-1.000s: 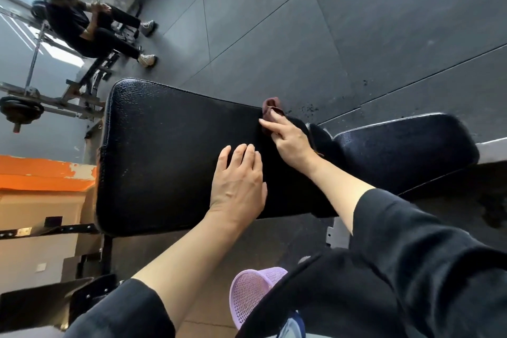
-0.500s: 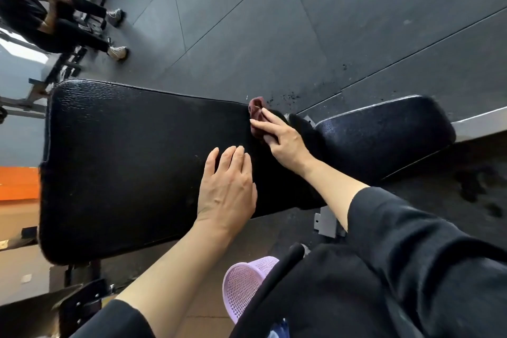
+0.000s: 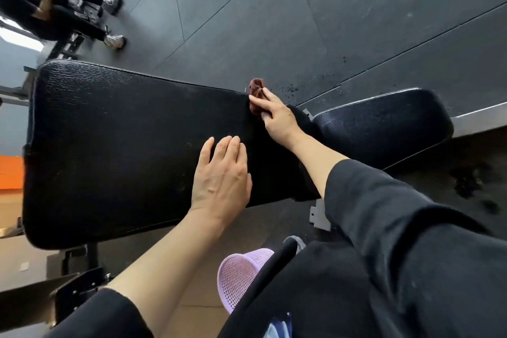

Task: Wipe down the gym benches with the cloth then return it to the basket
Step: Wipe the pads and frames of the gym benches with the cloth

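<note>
maroon cloth [image 3: 257, 94] sits bunched at the far edge of the black bench pad [image 3: 123, 145], pinched under the right hand [image 3: 275, 115]. a good wipe would want it spread flatter and drawn along the pad. left hand [image 3: 222, 175] lies flat on the pad, holding nothing. lilac basket [image 3: 241, 277] waits below.

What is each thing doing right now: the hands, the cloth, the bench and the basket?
Dark red cloth: bunched, at the pad's far edge.
Right hand: presses on the cloth.
Left hand: flat on the pad.
Black padded bench: being wiped.
Lilac mesh basket: on the floor, partly hidden.
</note>
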Demonstrator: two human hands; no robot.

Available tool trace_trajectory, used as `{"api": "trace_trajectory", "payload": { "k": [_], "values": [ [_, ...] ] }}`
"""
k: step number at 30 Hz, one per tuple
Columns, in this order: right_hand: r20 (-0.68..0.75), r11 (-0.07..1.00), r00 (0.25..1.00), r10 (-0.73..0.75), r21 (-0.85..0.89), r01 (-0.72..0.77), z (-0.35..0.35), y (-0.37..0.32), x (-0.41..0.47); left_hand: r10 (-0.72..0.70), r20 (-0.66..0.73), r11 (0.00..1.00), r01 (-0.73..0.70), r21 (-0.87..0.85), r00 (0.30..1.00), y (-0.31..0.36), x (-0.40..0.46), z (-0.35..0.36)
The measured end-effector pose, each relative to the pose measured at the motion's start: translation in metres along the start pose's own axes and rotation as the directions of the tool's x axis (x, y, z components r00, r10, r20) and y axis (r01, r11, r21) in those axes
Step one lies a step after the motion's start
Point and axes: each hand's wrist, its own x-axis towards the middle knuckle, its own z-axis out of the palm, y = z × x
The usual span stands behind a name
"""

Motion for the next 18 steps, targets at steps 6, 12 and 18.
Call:
{"api": "trace_trajectory", "payload": {
  "k": [6, 12, 18],
  "values": [
    [-0.08, 0.987, 0.985, 0.156, 0.042, -0.153, -0.001, 0.012, -0.058, 0.002, -0.008, 1.0, -0.003, -0.02, 1.0, 0.004, -0.009, 0.0],
    [0.026, 0.994, 0.995, -0.092, 0.067, 0.09, 0.012, -0.027, -0.024, 0.033, 0.018, 0.999, -0.032, -0.029, 0.999, 0.014, -0.014, 0.003],
    [-0.021, 0.973, 0.974, 0.225, 0.048, -0.224, -0.009, 0.041, -0.046, 0.026, 0.012, 0.999, -0.026, -0.042, 1.0, 0.016, -0.017, 0.005]
  ]
}}
